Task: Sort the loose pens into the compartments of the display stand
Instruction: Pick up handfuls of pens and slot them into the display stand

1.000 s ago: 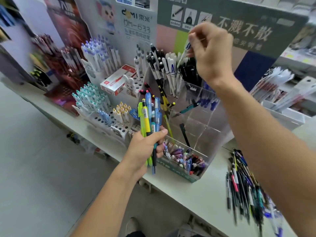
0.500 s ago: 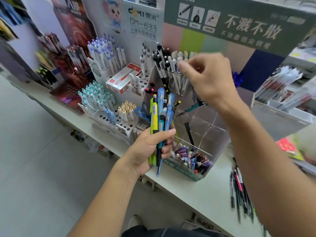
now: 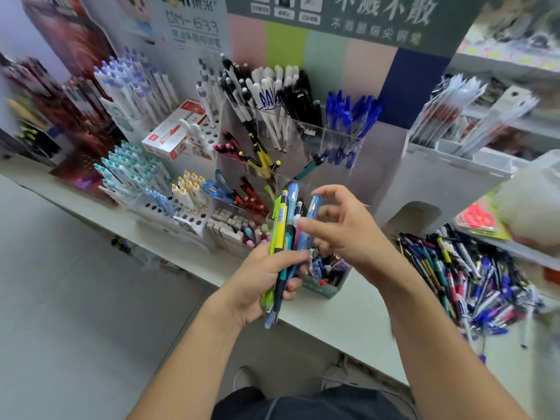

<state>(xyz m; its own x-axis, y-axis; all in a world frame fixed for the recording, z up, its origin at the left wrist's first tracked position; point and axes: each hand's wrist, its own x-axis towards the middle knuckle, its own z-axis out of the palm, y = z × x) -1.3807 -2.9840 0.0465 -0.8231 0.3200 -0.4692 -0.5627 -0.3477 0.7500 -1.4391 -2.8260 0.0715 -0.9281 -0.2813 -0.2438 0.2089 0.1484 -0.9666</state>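
Observation:
My left hand grips a bunch of pens, yellow-green, teal and blue, held upright in front of the clear display stand. My right hand hovers beside the tops of those pens, fingers loosely spread, the thumb and forefinger close to a light blue pen; whether they touch it is unclear. The stand's back compartments hold white, black and blue pens. A heap of loose pens lies on the counter to the right.
A white peg rack with teal and yellow-capped pens stands at the left, beside a red and white box. A small tub of erasers and caps sits at the stand's front. Packaged pens fill a white bin at the right.
My right hand has come down from the stand's back compartments, where it let go of a pen, to the bunch in my left hand. The view has tilted down.

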